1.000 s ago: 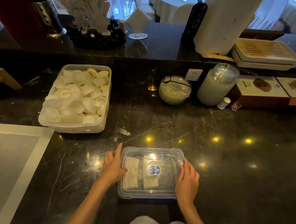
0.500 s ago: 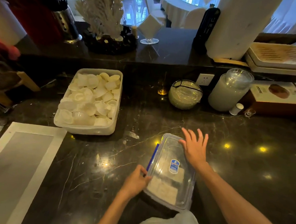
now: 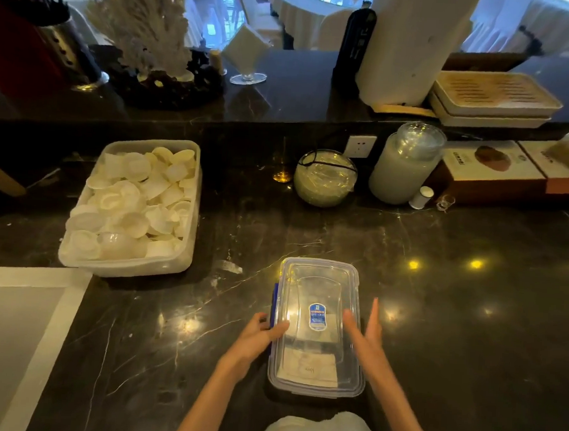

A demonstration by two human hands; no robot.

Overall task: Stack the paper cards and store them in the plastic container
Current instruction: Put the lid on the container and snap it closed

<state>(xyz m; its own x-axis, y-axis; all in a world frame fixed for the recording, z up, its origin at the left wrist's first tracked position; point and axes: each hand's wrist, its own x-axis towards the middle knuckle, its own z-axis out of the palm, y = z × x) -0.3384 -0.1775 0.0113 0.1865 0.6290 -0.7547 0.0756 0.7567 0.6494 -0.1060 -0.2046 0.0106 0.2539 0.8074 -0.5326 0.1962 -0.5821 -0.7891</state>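
The plastic container [image 3: 317,325] is seen lengthwise on the dark marble table [image 3: 452,323], lid on, paper cards [image 3: 308,368] visible at its near end. The left hand [image 3: 256,340] is pressed to its left edge; the right hand [image 3: 365,338] is held flat, fingers straight, along its right side.

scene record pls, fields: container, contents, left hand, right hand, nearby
container: clear plastic container, lid on, long axis running away from the person, on the dark marble counter
contents: paper cards at the near end, under the lid
left hand: left hand gripping the left edge by the blue latch
right hand: right hand open at the right edge
nearby: white tub of shells, far left
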